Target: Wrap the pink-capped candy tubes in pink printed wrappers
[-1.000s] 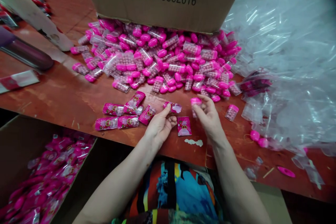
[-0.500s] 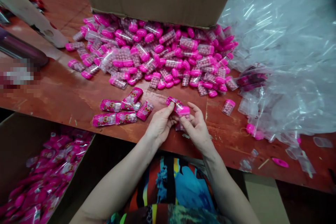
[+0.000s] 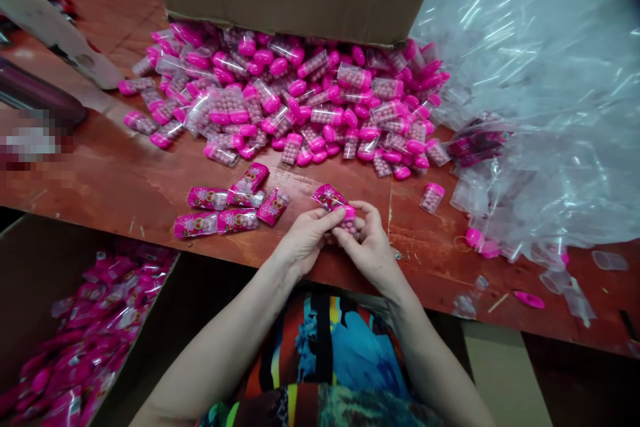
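Left hand (image 3: 306,230) grip closed on printed wrapper (image 3: 327,195), right hand (image 3: 371,240) pinching pink-capped candy bottle (image 3: 349,215). About 6 wrapped bottles (image 3: 237,220) look done; unwrapped bottle pile (image 3: 327,115) left.

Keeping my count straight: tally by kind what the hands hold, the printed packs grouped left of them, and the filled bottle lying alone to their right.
Held printed wrapper: 1
Held pink-capped bottle: 1
Grouped printed packs: 6
Lone filled bottle: 1
Total: 9
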